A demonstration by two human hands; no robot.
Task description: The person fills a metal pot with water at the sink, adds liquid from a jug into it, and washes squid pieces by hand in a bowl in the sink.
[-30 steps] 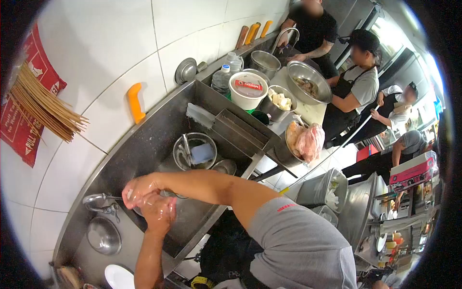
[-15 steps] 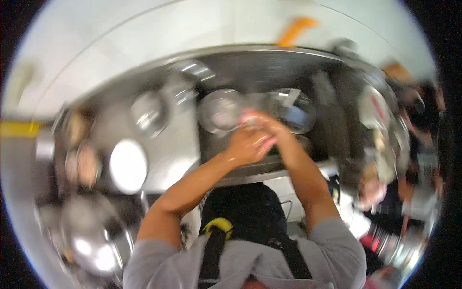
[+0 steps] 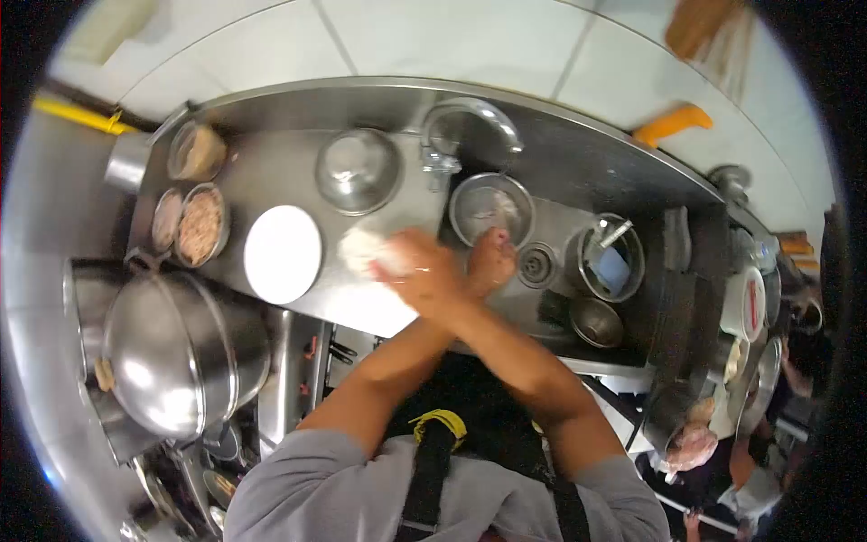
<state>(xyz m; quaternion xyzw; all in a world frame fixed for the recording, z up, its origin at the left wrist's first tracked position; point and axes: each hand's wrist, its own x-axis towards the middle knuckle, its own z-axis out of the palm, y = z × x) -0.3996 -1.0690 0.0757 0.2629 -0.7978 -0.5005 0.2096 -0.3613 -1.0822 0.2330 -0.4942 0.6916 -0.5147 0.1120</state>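
Note:
My forearms cross over the sink's front edge. On the left, my right hand (image 3: 417, 271), smeared by motion, has its fingers closed on a white crumpled lump (image 3: 361, 249) above the steel drainboard; its material is unclear. My left hand (image 3: 492, 264) is at the near rim of a steel bowl (image 3: 456, 217), its fingers bunched together; whatever they hold, if anything, is hidden. Water with pale bits shows inside that bowl. A curved faucet (image 3: 479, 107) arches over it. Just left of my right hand lies a white round plate or lid (image 3: 283, 255).
An upturned steel bowl (image 3: 358, 170) sits behind the plate. Minced food fills a bowl (image 3: 202, 226) at left, above a large steel pot (image 3: 172, 352). Right of the drain (image 3: 536, 266), another bowl (image 3: 632, 242) holds a blue sponge (image 3: 610, 271). An orange handle (image 3: 675, 123) lies behind the sink.
My hands were together over the sink and have parted. The right crossed leftward over the left, and the white lump now shows at its fingers. The camera view has shifted.

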